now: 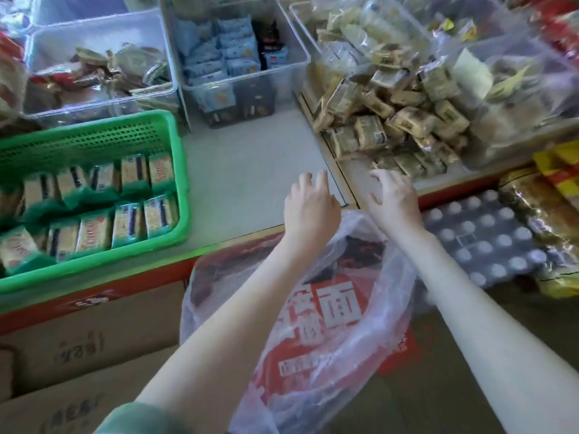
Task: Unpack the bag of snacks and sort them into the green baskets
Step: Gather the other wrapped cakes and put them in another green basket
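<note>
Clear plastic bag [313, 324]: lower centre of the frame, mouth open toward mid-frame. Long axis from the bottom edge up to the centre. Through the film, red packaging with one large white character, "面"; smaller print beneath unreadable. Dark contents near the mouth, not identifiable.

Left hand [310, 205] and right hand [393, 202]: side by side just above the bag mouth, backs to the camera. Both empty, fingers loosely bent and spread. Contact between forearms and bag rim: cannot tell.

Bag therefore below and behind both hands. Judged: a pull back and down needed to enter it, neither hand clearly favoured.

Green basket [175, 151]: left of frame, two rows of packets [94, 230] standing inside, red lettering illegible. Left hand nearer, though well apart.

Heap of tan packets [391, 120]: upper right, near the right fingertips; barcode visible, wording unreadable.

Clear bins [282, 42] along the top. Cardboard boxes [78, 346] at lower left, print indistinct.
</note>
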{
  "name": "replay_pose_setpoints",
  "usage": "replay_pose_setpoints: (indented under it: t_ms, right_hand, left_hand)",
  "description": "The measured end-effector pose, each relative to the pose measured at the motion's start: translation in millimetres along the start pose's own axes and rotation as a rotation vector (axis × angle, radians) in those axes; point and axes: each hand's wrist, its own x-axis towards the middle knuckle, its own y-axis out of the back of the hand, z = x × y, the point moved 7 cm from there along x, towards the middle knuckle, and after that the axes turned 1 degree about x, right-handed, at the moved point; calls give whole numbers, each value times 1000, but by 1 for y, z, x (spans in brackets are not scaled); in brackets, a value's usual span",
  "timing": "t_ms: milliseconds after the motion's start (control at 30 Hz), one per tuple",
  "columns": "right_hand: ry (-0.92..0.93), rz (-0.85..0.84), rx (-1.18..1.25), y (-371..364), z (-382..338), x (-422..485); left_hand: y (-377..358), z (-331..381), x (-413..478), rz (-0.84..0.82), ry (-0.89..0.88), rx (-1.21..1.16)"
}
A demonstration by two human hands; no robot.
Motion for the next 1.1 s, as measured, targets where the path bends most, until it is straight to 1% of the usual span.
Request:
replay_pose_setpoints:
  t_ms: [167,267,333,400,467,567,600,700,767,833,900,1000,1100]
  right_hand:
    - [-117,26,-16,17,93,41]
    - [-148,32,-73,14,140,65]
    - [-161,-12,-74,10,164,80]
    - [-182,-92,-55,3,184,93]
    - [-143,-165,-34,-3,198,97]
    - [-11,-214,-14,-10,210,99]
    - [31,-196,-38,-11,213,101]
    - [110,-73,-99,-6,218,114]
    - [136,-65,-74,-6,217,126]
    - [143,-79,-76,-10,218,136]
    - [161,-110,-95,-16,220,138]
    - [159,-243,-25,-30,230,130]
    - [219,-303,-48,-36,235,120]
  left_hand:
    - [-62,47,54,-68,24,35]
    - [-96,68,80,-68,38,63]
    - [-118,83,92,-56,62,59]
    - [-138,98,101,-13,95,71]
    - [-158,114,107,6,143,77]
    - [-187,133,118,-18,232,91]
    - [-195,136,121,-12,261,96]
    - [-213,138,133,-4,361,140]
    - [-216,137,141,13,414,147]
    - [-219,136,144,9,430,128]
    - [-218,136,143,15,408,106]
    - [-217,133,136,47,367,154]
    - [-214,132,130,111,335,202]
